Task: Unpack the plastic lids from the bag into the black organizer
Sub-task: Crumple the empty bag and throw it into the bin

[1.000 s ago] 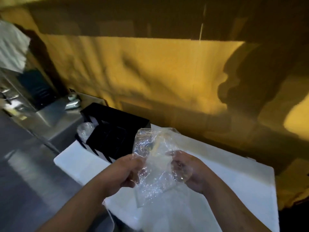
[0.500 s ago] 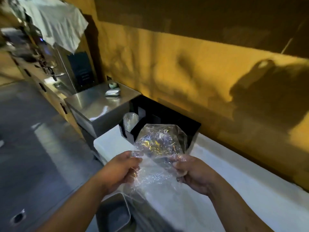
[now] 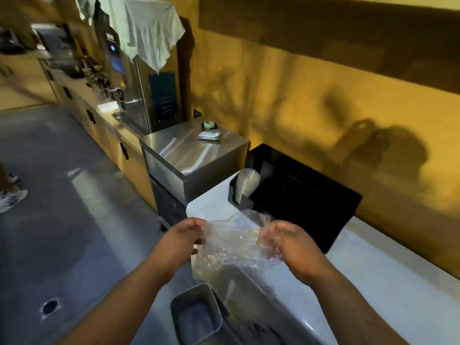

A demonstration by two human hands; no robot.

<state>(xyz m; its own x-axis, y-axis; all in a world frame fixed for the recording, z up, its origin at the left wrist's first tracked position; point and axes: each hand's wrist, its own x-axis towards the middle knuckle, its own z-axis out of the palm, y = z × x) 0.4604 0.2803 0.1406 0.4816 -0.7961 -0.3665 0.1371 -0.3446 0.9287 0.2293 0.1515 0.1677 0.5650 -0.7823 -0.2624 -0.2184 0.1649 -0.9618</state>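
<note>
Against the yellow wall, on the white desk [image 3: 373, 277], sits the black compartmented organizer [image 3: 306, 195]; a stack of clear round plastic lids [image 3: 246, 183] stands in its left end slot. Beside it: steel cabinet [image 3: 194, 155]; grey metal bin [image 3: 196, 317] below the desk edge. Left hand [image 3: 181, 240] and right hand [image 3: 291, 242] each pinch the crumpled clear plastic bag [image 3: 231, 247] between them, fingers closed on the film, just in front of the organizer. Bag contents not discernible.
</note>
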